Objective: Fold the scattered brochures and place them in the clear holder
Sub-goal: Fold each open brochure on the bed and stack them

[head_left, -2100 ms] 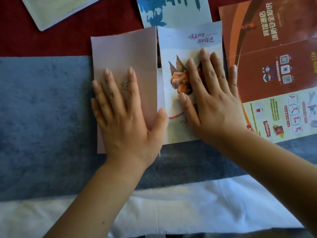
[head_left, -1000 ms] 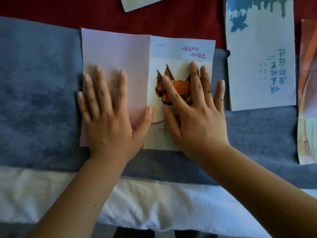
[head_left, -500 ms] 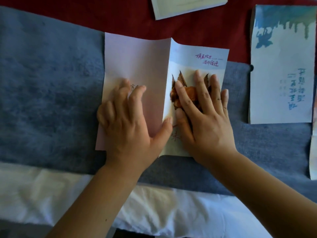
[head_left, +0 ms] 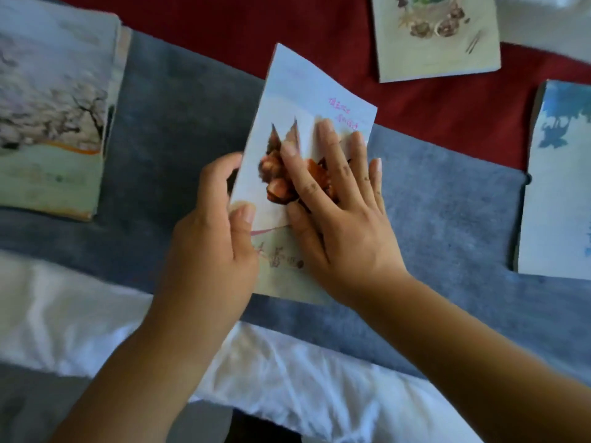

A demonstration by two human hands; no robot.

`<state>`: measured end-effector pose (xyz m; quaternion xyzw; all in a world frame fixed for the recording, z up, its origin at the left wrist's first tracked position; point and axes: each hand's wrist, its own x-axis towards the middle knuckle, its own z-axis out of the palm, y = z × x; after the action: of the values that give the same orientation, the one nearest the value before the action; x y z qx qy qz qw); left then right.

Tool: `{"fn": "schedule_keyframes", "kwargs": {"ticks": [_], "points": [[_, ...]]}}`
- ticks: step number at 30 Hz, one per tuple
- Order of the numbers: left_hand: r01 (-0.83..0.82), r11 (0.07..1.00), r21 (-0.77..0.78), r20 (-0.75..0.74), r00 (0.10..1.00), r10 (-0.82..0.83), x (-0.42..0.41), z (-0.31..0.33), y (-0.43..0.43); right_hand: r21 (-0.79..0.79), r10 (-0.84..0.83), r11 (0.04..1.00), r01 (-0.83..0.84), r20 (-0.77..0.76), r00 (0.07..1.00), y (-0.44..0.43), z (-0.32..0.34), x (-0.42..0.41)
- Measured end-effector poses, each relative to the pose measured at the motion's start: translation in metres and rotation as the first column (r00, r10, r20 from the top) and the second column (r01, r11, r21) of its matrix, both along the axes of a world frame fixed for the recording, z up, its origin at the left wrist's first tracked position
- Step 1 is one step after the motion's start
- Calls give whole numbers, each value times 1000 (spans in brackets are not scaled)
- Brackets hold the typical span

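A folded brochure (head_left: 307,100) with an orange crab picture and pink writing lies tilted on the blue-grey felt mat (head_left: 447,212). My left hand (head_left: 217,231) grips its left edge, thumb on top and fingers curled underneath. Flat on the picture lies my right hand (head_left: 339,206), fingers spread, pressing the brochure down. The pink panel is folded out of sight. No clear holder shows in the head view.
A blossom-tree brochure (head_left: 54,107) lies at the left. At the top is a food-picture brochure (head_left: 438,36) on the red cloth (head_left: 256,24). A blue-ink brochure (head_left: 559,187) sits at the right edge. White cloth (head_left: 287,372) covers the near side.
The pink left panel has been folded under or behind the crab panel. My left hand went from pressing flat to gripping the left edge. The view shifted, showing other brochures.
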<state>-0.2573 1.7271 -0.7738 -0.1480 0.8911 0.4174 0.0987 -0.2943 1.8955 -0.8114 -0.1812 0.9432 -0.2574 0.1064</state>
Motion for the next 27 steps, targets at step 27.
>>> {"fn": "schedule_keyframes", "kwargs": {"ticks": [27], "points": [[129,875,-467,11,990,-140,7,-65,-46,246,131,960,-135,32,991,-71,-32,-24]]}}
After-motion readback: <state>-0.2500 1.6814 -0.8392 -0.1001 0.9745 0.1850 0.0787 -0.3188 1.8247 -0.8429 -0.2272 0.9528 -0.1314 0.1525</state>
